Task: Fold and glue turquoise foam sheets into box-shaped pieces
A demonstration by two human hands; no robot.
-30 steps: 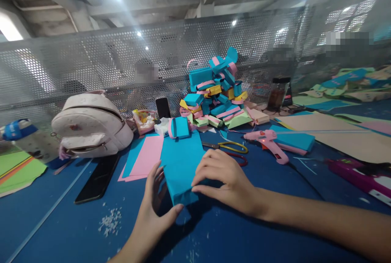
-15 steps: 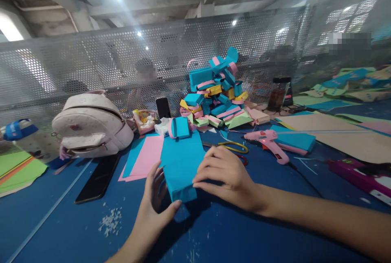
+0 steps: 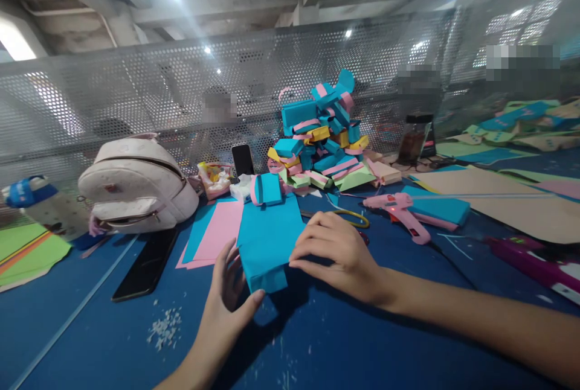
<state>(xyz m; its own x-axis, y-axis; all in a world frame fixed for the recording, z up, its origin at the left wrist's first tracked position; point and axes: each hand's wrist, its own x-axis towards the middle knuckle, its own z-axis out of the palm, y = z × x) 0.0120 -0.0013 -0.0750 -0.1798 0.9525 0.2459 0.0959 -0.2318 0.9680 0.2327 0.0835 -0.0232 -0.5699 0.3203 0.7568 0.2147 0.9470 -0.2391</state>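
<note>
A blue folded paper box [image 3: 265, 263] is held up between my hands over the table, with a flap showing at its near end. My left hand [image 3: 231, 293] curves around its left side, thumb at the near bottom corner and fingers along the far left edge. On the other side, my right hand [image 3: 333, 257] pinches the right edge near the front corner with thumb and fingertips. Behind the box lies a flat blue paper sheet [image 3: 290, 215], on which a small blue box with a pink strip [image 3: 270, 189] rests. Pink paper sheets [image 3: 220, 230] lie to the left.
Scissors with yellow handles [image 3: 353, 216] and a pink glue gun [image 3: 401, 209] lie to the right. A pile of paper boxes [image 3: 326, 148] stands at the back. A phone [image 3: 145, 266], a white backpack [image 3: 140, 185] and white scraps [image 3: 165, 328] are on the left.
The near end of the box has risen slightly, and its front flap shows more clearly. My right fingers have shifted a little along the right edge. My left hand stays around the left side.
</note>
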